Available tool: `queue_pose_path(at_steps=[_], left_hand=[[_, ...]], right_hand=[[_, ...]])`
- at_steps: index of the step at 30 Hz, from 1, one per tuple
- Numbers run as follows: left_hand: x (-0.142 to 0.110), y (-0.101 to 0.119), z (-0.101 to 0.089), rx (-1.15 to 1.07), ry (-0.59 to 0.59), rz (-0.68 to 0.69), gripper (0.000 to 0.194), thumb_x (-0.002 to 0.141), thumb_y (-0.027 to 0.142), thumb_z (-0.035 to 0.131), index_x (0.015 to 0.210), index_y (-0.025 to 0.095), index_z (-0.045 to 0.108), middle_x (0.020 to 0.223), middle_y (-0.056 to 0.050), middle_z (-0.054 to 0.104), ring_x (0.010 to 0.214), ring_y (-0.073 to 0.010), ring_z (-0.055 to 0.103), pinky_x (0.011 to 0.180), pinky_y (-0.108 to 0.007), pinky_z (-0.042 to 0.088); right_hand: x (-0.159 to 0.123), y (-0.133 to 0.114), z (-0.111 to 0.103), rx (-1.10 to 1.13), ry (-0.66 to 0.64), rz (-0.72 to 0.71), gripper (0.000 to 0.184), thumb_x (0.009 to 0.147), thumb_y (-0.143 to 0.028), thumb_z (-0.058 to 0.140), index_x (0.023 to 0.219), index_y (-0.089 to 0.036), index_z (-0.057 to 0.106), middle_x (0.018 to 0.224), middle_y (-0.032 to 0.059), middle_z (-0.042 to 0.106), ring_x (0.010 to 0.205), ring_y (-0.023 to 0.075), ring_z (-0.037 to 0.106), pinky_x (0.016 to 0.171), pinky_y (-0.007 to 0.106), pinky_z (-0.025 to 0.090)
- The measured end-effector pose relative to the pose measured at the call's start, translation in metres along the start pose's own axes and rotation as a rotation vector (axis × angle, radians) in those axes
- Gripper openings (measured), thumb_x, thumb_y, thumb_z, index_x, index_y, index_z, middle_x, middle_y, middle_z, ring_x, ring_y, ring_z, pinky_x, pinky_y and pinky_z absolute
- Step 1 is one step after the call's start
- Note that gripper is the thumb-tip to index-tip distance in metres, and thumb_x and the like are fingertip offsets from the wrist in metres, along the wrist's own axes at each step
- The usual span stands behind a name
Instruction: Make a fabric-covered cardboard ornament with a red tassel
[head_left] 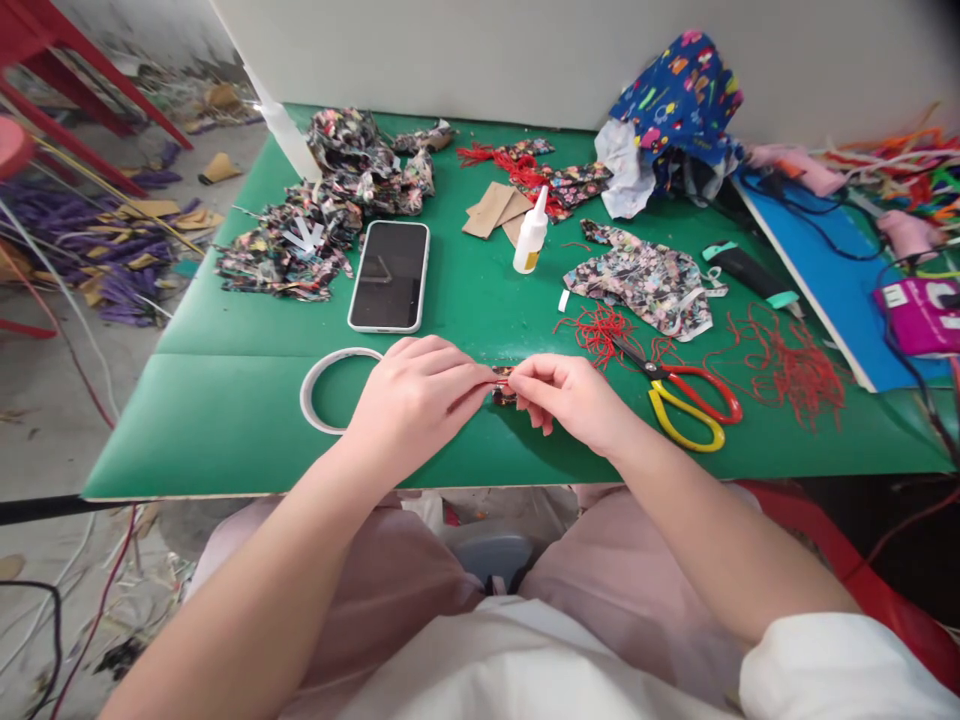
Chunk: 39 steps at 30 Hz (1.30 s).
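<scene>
Close to the front of the green table, my left hand point(427, 395) and my right hand point(566, 395) meet fingertip to fingertip over a small dark floral fabric piece point(504, 396). Thumb and fingers of my left hand pinch at its left side. A short stretch of red thread shows across the fabric, and my right hand pinches it from the right. My fingers partly hide both. A white tape ring point(306, 392) lies beside my left wrist. Scissors with red and yellow handles point(686, 440) lie open by my right forearm.
A phone point(388, 278) and heaped floral fabric point(360, 180) lie at left. Behind my hands stand a small glue bottle point(531, 238) and cardboard pieces point(491, 210). Red threads point(802, 360), a floral cloth point(649, 275) and a black-and-teal cutter point(750, 275) are at right.
</scene>
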<state>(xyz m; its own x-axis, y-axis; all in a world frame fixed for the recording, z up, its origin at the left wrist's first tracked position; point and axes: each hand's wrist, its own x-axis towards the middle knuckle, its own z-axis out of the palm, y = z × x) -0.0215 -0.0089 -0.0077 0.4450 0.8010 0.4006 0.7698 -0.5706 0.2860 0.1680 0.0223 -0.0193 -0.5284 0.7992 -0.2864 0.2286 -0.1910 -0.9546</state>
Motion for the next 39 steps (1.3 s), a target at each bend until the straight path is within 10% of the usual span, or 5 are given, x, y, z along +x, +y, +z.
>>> queue_pose_path(at_steps=[9,16,21,39], left_hand=[[0.0019,0.0019,0.0010,-0.068,-0.009,-0.077,0.018,0.083,0.026,0.050,0.081,0.019,0.066,0.077,-0.001,0.067,0.073,-0.0142,0.057,0.071,-0.028,0.042],[0.0018,0.0044,0.0023,-0.085,-0.017,-0.084,0.017,0.083,0.024,0.050,0.081,0.019,0.066,0.077,-0.001,0.067,0.073,-0.0136,0.056,0.071,-0.028,0.042],[0.0018,0.0053,0.0034,-0.083,-0.031,-0.082,0.017,0.083,0.024,0.050,0.085,0.020,0.067,0.078,-0.002,0.067,0.074,-0.0145,0.057,0.070,-0.028,0.042],[0.0000,0.0023,0.0003,-0.052,-0.040,-0.059,0.021,0.086,0.029,0.047,0.089,0.021,0.067,0.080,-0.003,0.067,0.076,-0.0153,0.057,0.072,-0.029,0.040]], right_hand=[[-0.0027,-0.0016,-0.0006,-0.194,-0.034,-0.059,0.029,0.087,-0.038,0.040,0.072,-0.016,0.053,0.063,-0.0015,0.055,0.050,0.0057,0.050,0.038,0.014,0.037],[0.0005,0.0054,0.0039,0.025,-0.035,-0.053,0.047,0.072,-0.033,0.063,0.116,-0.023,0.053,0.096,0.0030,0.062,0.059,0.0080,0.056,0.041,0.018,0.046],[0.0004,0.0054,0.0063,-0.001,0.049,-0.039,0.024,0.072,-0.029,0.062,0.093,-0.016,0.067,0.068,0.0004,0.063,0.048,0.0056,0.050,0.042,0.018,0.048],[0.0002,0.0012,0.0007,0.143,0.046,0.069,0.023,0.072,-0.037,0.061,0.074,-0.014,0.060,0.064,-0.0006,0.057,0.045,0.0054,0.049,0.033,0.015,0.043]])
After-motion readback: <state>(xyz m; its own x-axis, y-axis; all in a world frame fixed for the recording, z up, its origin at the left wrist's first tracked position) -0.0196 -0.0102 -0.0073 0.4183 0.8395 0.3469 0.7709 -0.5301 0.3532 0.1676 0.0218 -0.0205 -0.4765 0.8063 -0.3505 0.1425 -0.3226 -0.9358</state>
